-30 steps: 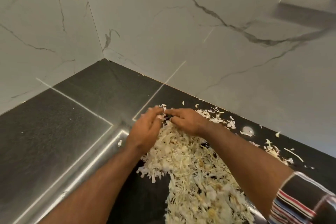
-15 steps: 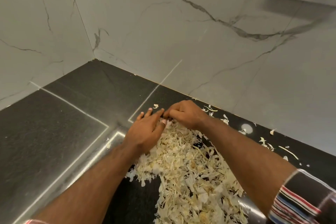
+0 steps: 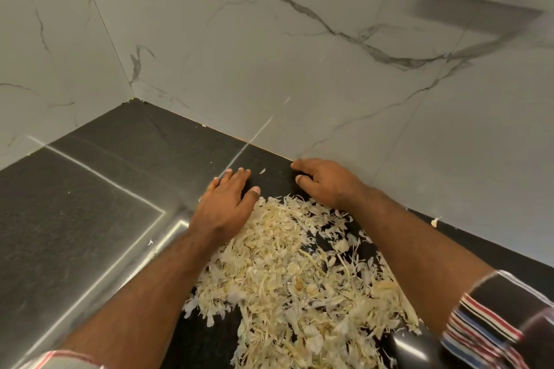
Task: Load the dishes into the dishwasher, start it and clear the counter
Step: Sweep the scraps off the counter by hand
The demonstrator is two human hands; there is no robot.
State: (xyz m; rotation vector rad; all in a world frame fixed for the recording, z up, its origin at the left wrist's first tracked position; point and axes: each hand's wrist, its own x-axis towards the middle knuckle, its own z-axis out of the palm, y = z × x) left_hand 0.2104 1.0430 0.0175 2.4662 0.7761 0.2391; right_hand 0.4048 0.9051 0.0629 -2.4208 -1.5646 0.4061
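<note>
While my 2 hands lie spread at the far edge of the peel pile (image 3: pixel 293 272), I judge the counter-clearing part of the job only half begun. My left hand (image 3: pixel 224 207) rests flat on the dark counter (image 3: pixel 90 219), fingers straight and fairly wide, its thumb touching the nearest scraps. My right hand (image 3: pixel 326 183) sits just beside it against the marble wall (image 3: pixel 299 54), fingers loosely bent, holding nothing. The pile stretches from between my hands back toward my body, loose and uncollected. 1 flake (image 3: pixel 262 171) lies between my hands, another (image 3: pixel 434 221) to the right of my right forearm by the wall. No dishes or dishwasher show here, so I cannot tell how that part stands; gathering and removing the peels is left.
</note>
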